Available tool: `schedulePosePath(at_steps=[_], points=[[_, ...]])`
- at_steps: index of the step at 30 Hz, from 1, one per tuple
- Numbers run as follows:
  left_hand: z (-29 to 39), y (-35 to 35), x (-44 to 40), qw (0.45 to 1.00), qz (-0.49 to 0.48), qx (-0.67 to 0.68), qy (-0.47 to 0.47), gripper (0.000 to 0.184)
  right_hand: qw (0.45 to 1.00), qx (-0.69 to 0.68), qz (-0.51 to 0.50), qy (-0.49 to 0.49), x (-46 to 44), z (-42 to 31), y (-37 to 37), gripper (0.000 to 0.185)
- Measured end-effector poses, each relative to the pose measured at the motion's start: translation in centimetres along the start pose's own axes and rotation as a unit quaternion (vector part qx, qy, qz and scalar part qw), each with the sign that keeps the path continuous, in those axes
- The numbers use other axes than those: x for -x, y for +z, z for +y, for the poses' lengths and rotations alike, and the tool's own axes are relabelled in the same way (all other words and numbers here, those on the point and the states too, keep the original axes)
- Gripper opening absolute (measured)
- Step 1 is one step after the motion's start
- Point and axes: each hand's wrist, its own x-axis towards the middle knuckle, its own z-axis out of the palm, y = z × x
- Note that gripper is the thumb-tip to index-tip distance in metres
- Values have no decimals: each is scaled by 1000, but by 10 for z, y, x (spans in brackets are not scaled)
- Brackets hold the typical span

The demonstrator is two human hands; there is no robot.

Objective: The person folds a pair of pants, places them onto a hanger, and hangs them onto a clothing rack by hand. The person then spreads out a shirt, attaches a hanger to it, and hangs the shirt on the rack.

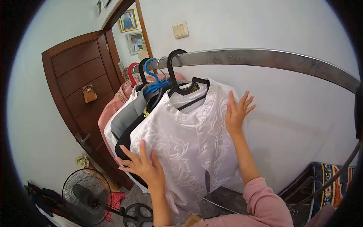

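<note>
A white embroidered shirt (pixel 181 140) hangs by a black hanger (pixel 174 72) from a metal rail (pixel 242 57). My left hand (pixel 145 166) is at the shirt's lower left side, fingers spread, with nothing in its grasp. At the shirt's right shoulder is my right hand (pixel 237 113), its fingers also apart. Whether either palm presses on the cloth I cannot tell. Behind the white shirt hang a black garment (pixel 124 145), a grey garment (pixel 130 115) and a pink garment (pixel 109 109). A blue hanger (pixel 153 72) and a red hanger (pixel 131 73) hook over the rail.
An open brown door (pixel 79 87) stands to the left, with a light switch (pixel 180 30) on the wall. A standing fan (pixel 87 196) is at the lower left. Folded patterned fabric (pixel 329 181), perhaps a rug, is at the lower right.
</note>
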Motion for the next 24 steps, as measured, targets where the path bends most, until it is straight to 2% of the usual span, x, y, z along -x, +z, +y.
schedulePosePath(at_steps=[2,8,11,13,15,17,19,21,22,24], points=[[-4,6,-1,1000,18,-14,7,40,1000,11,9,4,-6,10,-2,41],[0,13,1,995,50,-86,17,40,998,13,-60,-22,-13,39,-15,42],[29,7,-4,995,35,-86,-19,40,997,14,-71,-17,-15,53,-23,42],[58,13,-5,997,54,-51,13,45,995,52,-90,-13,-16,60,-24,43],[104,18,-6,984,62,-5,167,45,993,51,-109,-19,-16,64,-25,41],[147,38,-15,948,88,5,305,50,990,52,-126,-25,-17,65,-25,38],[187,70,-27,908,110,-41,402,51,990,29,-132,-44,-18,68,-24,46],[217,88,-46,896,34,-32,442,55,988,38,-145,-34,-21,68,-19,40],[225,97,-56,897,38,-29,440,55,991,9,-125,-43,-20,70,-17,34],[237,113,-76,915,-26,-35,401,61,995,-46,-77,-49,-24,73,-12,22]])
